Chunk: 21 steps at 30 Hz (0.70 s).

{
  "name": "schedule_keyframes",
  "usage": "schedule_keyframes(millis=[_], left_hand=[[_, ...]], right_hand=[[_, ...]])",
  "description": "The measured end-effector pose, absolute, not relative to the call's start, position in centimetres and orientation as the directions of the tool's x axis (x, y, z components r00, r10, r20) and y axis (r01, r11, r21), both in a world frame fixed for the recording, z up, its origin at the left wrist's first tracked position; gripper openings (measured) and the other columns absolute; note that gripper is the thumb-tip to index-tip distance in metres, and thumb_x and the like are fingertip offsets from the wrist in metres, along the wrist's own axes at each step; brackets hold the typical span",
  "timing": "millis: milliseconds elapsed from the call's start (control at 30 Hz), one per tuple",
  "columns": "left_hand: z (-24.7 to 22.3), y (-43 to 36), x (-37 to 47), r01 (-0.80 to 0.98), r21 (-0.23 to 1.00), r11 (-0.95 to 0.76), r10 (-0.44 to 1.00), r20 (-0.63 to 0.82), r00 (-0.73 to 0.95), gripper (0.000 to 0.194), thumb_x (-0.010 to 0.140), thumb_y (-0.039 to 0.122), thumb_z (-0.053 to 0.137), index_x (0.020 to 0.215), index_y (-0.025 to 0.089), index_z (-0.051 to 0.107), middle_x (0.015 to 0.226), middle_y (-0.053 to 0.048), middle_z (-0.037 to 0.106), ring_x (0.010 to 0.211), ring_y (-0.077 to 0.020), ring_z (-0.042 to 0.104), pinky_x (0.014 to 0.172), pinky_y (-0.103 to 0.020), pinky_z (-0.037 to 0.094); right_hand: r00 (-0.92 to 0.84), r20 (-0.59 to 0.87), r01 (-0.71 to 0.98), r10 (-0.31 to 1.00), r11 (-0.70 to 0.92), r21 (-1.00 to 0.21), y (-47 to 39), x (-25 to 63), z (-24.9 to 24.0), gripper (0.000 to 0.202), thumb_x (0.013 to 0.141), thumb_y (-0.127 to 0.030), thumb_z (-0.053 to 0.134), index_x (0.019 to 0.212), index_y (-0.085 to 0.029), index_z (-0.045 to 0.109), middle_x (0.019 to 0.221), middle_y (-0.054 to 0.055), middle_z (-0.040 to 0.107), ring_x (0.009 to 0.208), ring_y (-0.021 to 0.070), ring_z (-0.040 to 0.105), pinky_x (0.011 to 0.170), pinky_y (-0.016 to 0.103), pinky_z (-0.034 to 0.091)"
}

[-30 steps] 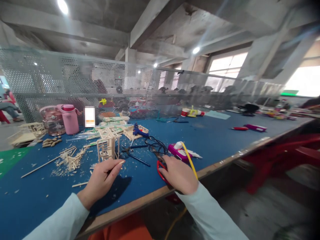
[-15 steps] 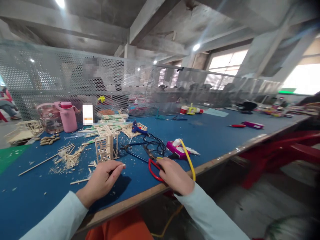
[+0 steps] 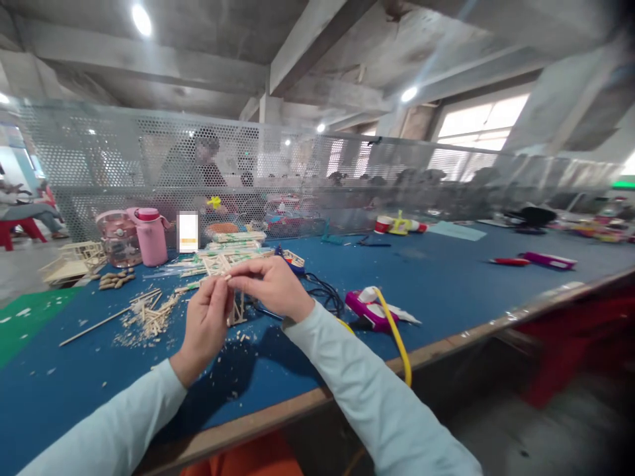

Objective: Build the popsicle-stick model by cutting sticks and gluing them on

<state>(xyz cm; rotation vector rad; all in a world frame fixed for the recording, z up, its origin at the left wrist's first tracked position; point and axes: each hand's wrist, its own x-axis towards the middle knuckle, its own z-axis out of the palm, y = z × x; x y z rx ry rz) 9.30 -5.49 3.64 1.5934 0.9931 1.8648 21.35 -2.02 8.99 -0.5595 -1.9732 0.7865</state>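
My left hand [image 3: 208, 324] and my right hand [image 3: 275, 287] meet above the blue table, fingertips pinched together. Between them is a tiny pale piece of wooden stick [image 3: 227, 277], mostly covered by the fingers. Behind the hands stands a small frame of wooden sticks [image 3: 239, 309], partly hidden by them. A heap of cut stick pieces [image 3: 153, 314] lies to the left of my left hand. Beyond my right hand a blue glue gun [image 3: 294, 262] shows in part, near a black cable [image 3: 327, 291]. The red-handled pliers are hidden behind my right arm.
A purple box [image 3: 370, 311] with a yellow strap [image 3: 398, 340] sits right of my right arm. At the back left stand a pink bottle [image 3: 151, 239], a clear jug [image 3: 119, 241] and peanuts [image 3: 116, 279]. A perforated metal screen [image 3: 163, 152] runs behind the table.
My right hand has let go of the red-handled pliers and moved up and left to my left hand. My left hand has risen slightly. The view has turned a little left.
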Motion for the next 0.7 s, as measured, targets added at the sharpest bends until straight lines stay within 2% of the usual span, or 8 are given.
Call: schedule_keyframes(millis=[67, 167, 367, 467, 533, 600, 667, 700], left_hand=[[4.3, -5.0, 8.6, 0.092, 0.761, -0.643, 0.729, 0.644, -0.233, 0.038, 0.088, 0.046, 0.043, 0.061, 0.019, 0.042, 0.053, 0.005, 0.037, 0.047, -0.0086, 0.033, 0.044, -0.023, 0.027], [4.1, -4.7, 7.6, 0.186, 0.722, -0.667, 0.690, 0.692, -0.211, 0.037, 0.089, 0.043, 0.043, 0.061, 0.019, 0.043, 0.053, 0.005, 0.039, 0.048, -0.0088, 0.035, 0.045, -0.023, 0.029], [2.6, -4.8, 6.5, 0.409, 0.611, -0.678, 0.626, 0.771, -0.116, 0.035, 0.090, 0.035, 0.040, 0.059, 0.018, 0.045, 0.053, 0.004, 0.041, 0.050, -0.0091, 0.038, 0.049, -0.023, 0.033], [2.3, -3.9, 5.6, 0.461, 0.586, -0.667, 0.527, 0.808, -0.265, 0.018, 0.087, 0.032, 0.045, 0.077, 0.019, 0.053, 0.067, 0.002, 0.051, 0.060, -0.0109, 0.047, 0.057, -0.023, 0.040], [2.2, -3.1, 4.8, 0.381, 0.635, -0.672, 0.470, 0.763, -0.443, 0.016, 0.082, 0.030, 0.051, 0.094, 0.019, 0.051, 0.083, -0.001, 0.055, 0.073, -0.0126, 0.052, 0.064, -0.024, 0.043], [2.0, -2.4, 3.9, 0.213, 0.717, -0.664, 0.597, 0.680, -0.427, 0.026, 0.078, 0.029, 0.054, 0.102, 0.019, 0.049, 0.093, -0.003, 0.056, 0.084, -0.0142, 0.054, 0.069, -0.025, 0.045], [1.8, -1.9, 3.1, 0.086, 0.818, -0.569, 0.790, 0.573, -0.218, 0.031, 0.075, 0.029, 0.057, 0.103, 0.018, 0.050, 0.098, -0.005, 0.057, 0.090, -0.0160, 0.056, 0.076, -0.027, 0.046], [1.7, -1.7, 2.7, 0.027, 0.875, -0.484, 0.874, 0.484, -0.035, 0.031, 0.074, 0.030, 0.058, 0.101, 0.017, 0.052, 0.098, -0.006, 0.059, 0.092, -0.0169, 0.057, 0.078, -0.028, 0.046]], right_hand=[[-0.473, 0.615, -0.053, 0.631, 0.676, -0.735, -1.0, 20.4, 9.0, 0.014, 0.072, -0.029, 0.067, 0.079, -0.017, 0.070, 0.077, 0.000, 0.070, 0.075, 0.0127, 0.064, 0.074, 0.029, 0.051], [-0.453, 0.632, -0.140, 0.628, 0.650, -0.747, -0.3, 19.7, 8.1, 0.018, 0.071, -0.035, 0.068, 0.077, -0.018, 0.070, 0.075, 0.000, 0.069, 0.073, 0.0124, 0.063, 0.073, 0.029, 0.051], [-0.409, 0.684, -0.103, 0.604, 0.715, -0.692, -0.6, 19.1, 6.3, 0.016, 0.076, -0.033, 0.062, 0.075, -0.018, 0.067, 0.075, 0.001, 0.067, 0.074, 0.0127, 0.060, 0.072, 0.028, 0.049], [-0.365, 0.772, -0.021, 0.520, 0.825, -0.565, -0.4, 18.8, 6.5, 0.014, 0.080, -0.030, 0.057, 0.076, -0.018, 0.063, 0.076, 0.001, 0.064, 0.073, 0.0125, 0.058, 0.070, 0.027, 0.047], [-0.319, 0.842, 0.093, 0.434, 0.899, -0.428, 0.0, 18.7, 6.6, 0.013, 0.083, -0.028, 0.054, 0.077, -0.018, 0.061, 0.079, 0.002, 0.062, 0.078, 0.0138, 0.056, 0.076, 0.030, 0.045], [-0.286, 0.889, 0.208, 0.358, 0.929, -0.307, 0.6, 18.9, 6.2, 0.012, 0.084, -0.025, 0.051, 0.079, -0.018, 0.060, 0.082, 0.004, 0.062, 0.085, 0.0156, 0.055, 0.081, 0.033, 0.043], [-0.269, 0.910, 0.301, 0.315, 0.925, -0.231, 1.1, 19.1, 5.3, 0.012, 0.084, -0.023, 0.050, 0.080, -0.018, 0.060, 0.086, 0.006, 0.062, 0.090, 0.0176, 0.054, 0.085, 0.036, 0.041], [-0.264, 0.915, 0.341, 0.304, 0.917, -0.206, 1.4, 19.3, 4.7, 0.012, 0.083, -0.022, 0.050, 0.080, -0.018, 0.060, 0.088, 0.007, 0.062, 0.092, 0.0187, 0.053, 0.086, 0.037, 0.041]])
